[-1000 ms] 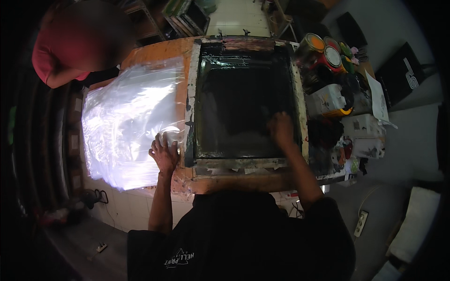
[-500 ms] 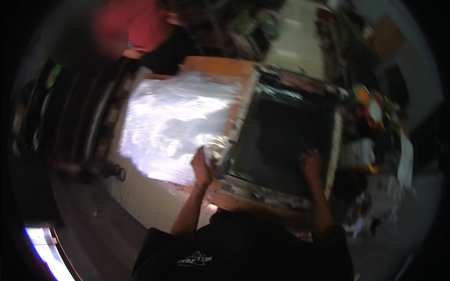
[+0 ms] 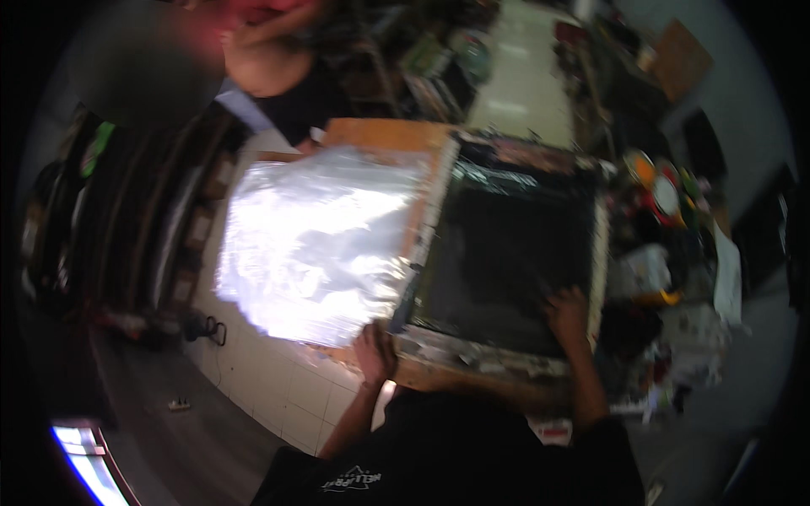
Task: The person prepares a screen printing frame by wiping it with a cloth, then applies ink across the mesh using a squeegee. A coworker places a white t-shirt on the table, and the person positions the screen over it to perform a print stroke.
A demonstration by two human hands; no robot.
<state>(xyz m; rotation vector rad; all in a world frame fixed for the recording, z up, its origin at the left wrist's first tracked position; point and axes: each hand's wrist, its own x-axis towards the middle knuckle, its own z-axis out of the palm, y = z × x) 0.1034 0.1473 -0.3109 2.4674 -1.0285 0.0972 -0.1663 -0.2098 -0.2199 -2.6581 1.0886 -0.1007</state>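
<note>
A stack of clear, shiny plastic sheets (image 3: 316, 244) lies on the left part of an orange-brown wooden board (image 3: 380, 132). Beside it on the right is a dark, glossy screen panel in a pale, worn frame (image 3: 599, 244). My left hand (image 3: 374, 352) rests at the near edge of the board, by the lower right corner of the sheets; its fingers point forward, slightly bent, and I see nothing gripped in them. Over the near right part of the dark panel (image 3: 506, 253), my right hand (image 3: 567, 314) reaches with fingers apart and holds nothing visible.
Across the board, a person in red (image 3: 270, 63) stands with an arm bent. A dark rack of layered shelves (image 3: 143, 211) fills the left side. Crowding the right are tubs (image 3: 666, 194), a yellow-handled item (image 3: 658, 298) and hanging white paper (image 3: 727, 278).
My left hand has come back toward me, from the sheets' right edge to the board's near edge. My right hand has shifted slightly nearer. The other person's arm and body have moved.
</note>
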